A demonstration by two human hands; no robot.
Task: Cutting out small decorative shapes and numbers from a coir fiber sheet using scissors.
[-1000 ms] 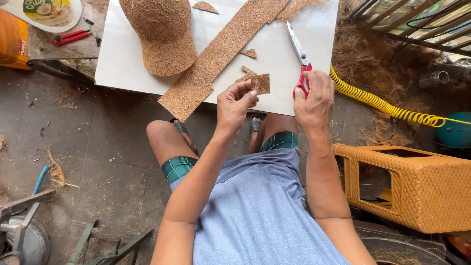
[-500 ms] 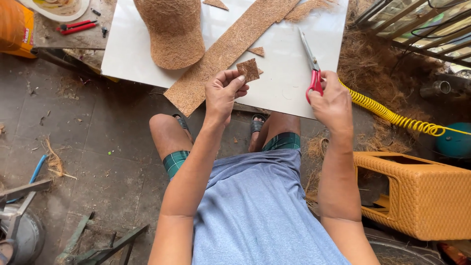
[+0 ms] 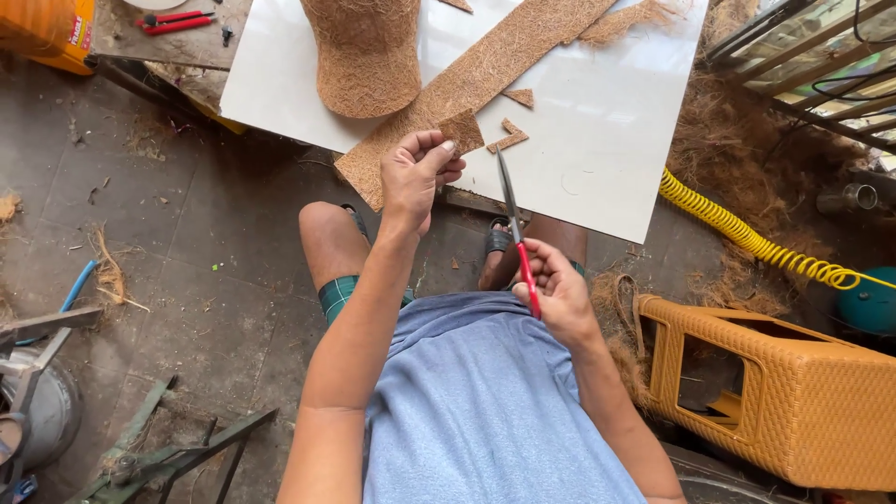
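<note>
Pinching a small brown fibre piece (image 3: 461, 131) between thumb and fingertips, the left hand (image 3: 417, 177) is holding it up just over the near edge of the white counter (image 3: 597, 121), so its fingers are closed on the piece. The piece's lower edge is hiding behind the thumb. The right hand (image 3: 557, 294) is gripping the red handles of the scissors (image 3: 515, 224) low by the lap, fingers curled around them; the blades are pointing up towards the piece and look nearly together, though the handle loops are covered by the fingers. On the counter a long fibre strip (image 3: 485, 75) is lying diagonally, its upper end cut off by the picture's edge, beside a fibre cap (image 3: 366, 56) whose top is also cropped. Two small offcuts (image 3: 511, 138) are lying near the piece.
</note>
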